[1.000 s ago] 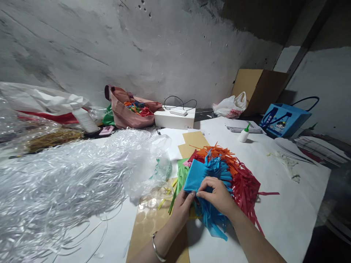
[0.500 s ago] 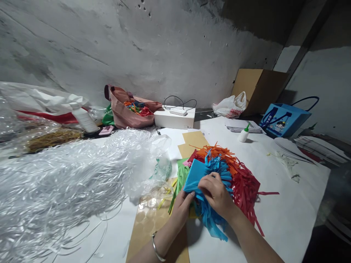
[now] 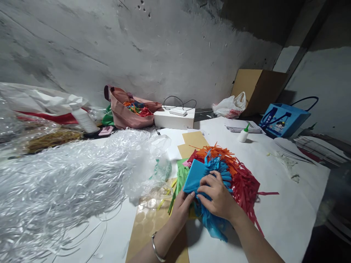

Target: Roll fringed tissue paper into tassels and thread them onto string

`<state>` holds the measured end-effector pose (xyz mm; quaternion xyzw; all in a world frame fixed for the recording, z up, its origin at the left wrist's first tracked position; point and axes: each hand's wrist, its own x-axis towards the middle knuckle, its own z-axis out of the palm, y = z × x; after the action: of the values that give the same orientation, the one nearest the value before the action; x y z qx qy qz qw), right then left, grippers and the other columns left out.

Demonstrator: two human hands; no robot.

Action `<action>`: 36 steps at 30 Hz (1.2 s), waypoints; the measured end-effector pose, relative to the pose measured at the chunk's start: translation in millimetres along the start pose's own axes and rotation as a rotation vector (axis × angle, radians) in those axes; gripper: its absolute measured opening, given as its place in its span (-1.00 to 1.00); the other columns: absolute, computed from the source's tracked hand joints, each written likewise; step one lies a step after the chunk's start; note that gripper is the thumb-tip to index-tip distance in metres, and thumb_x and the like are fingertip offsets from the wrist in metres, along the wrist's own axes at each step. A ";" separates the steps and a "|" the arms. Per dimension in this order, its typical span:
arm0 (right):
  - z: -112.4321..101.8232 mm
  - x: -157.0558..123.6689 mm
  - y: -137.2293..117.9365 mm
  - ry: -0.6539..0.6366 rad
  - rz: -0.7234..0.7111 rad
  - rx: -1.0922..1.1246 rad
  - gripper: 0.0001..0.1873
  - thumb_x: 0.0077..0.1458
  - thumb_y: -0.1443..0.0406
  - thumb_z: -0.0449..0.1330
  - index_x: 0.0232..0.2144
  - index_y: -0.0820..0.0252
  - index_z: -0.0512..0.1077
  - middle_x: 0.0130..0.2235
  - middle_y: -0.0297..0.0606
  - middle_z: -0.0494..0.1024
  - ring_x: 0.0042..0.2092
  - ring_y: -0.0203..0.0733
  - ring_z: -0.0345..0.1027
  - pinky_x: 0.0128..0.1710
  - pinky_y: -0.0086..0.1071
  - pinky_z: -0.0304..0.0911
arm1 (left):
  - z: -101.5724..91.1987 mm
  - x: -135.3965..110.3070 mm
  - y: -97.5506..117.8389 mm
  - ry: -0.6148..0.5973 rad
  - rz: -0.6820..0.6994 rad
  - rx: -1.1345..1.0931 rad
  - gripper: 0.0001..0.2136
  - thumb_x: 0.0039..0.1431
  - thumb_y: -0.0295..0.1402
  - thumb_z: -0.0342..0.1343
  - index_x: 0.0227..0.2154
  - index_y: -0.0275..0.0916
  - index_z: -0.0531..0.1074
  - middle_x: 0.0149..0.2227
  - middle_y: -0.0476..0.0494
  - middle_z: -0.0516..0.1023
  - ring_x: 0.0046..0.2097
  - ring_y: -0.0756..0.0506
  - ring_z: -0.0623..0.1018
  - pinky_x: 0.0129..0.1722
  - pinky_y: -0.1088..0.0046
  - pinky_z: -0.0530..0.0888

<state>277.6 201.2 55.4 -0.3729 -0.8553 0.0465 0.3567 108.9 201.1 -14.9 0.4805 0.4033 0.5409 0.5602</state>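
Note:
A blue fringed tissue-paper tassel [image 3: 196, 174] lies in front of me, its uncut end a flat folded square and its strips spreading to the right. My left hand [image 3: 184, 204] pinches the lower left corner of that square, thumb on top. Across the base of the blue strips rests my right hand [image 3: 215, 193], its fingers bent but apart, touching the paper without gripping it. Under and around the blue one lie orange fringe [image 3: 226, 155], red fringe [image 3: 245, 186] and green fringe [image 3: 181, 179]. Some yellow paper shows partly beneath.
A heap of clear plastic strips [image 3: 68, 186] covers the left side. Brown card with round stickers [image 3: 148, 226] lies by my left forearm. Behind stand a pink bag [image 3: 123, 113], a white box [image 3: 175, 119], a glue bottle [image 3: 243, 136] and a blue bag [image 3: 287, 120].
My right hand has loosened from a pinch at the blue paper, and its fingers are now spread over the fringe. The left hand stays in place.

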 end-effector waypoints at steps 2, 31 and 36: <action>2.4 0.0 1.4 0.004 0.003 0.008 -0.87 0.18 0.45 0.20 -0.33 0.15 0.50 -0.29 -0.30 0.45 -0.20 -0.16 0.35 0.16 0.01 -0.01 | 0.4 -0.3 1.6 0.001 0.005 -0.002 -0.71 0.10 -0.11 0.26 -0.24 -0.21 0.58 -0.22 -0.12 0.64 -0.16 -0.18 0.52 -0.06 0.32 0.44; 3.8 2.8 4.6 0.013 0.142 0.208 -0.82 0.05 0.49 0.36 -0.48 0.16 0.49 -0.34 -0.37 0.46 -0.23 -0.20 0.39 0.14 -0.05 0.05 | 4.1 -1.3 5.6 -0.027 0.013 -0.076 -0.64 0.04 -0.15 0.32 -0.12 -0.18 0.55 -0.18 -0.10 0.63 -0.14 -0.19 0.54 -0.08 0.33 0.46; -4.3 4.6 3.4 -0.061 0.127 0.231 -0.85 0.19 0.42 0.27 -0.43 0.15 0.51 -0.32 -0.36 0.48 -0.21 -0.21 0.40 0.11 -0.09 0.08 | 3.8 -2.3 6.1 -0.010 -0.009 -0.089 -0.74 0.05 -0.18 0.31 -0.24 -0.19 0.55 -0.34 -0.03 0.58 -0.30 -0.11 0.50 -0.24 0.39 0.47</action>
<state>280.3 206.0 60.1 -0.3812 -0.8293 0.1784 0.3676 111.1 198.2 -8.3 0.4561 0.3783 0.5532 0.5855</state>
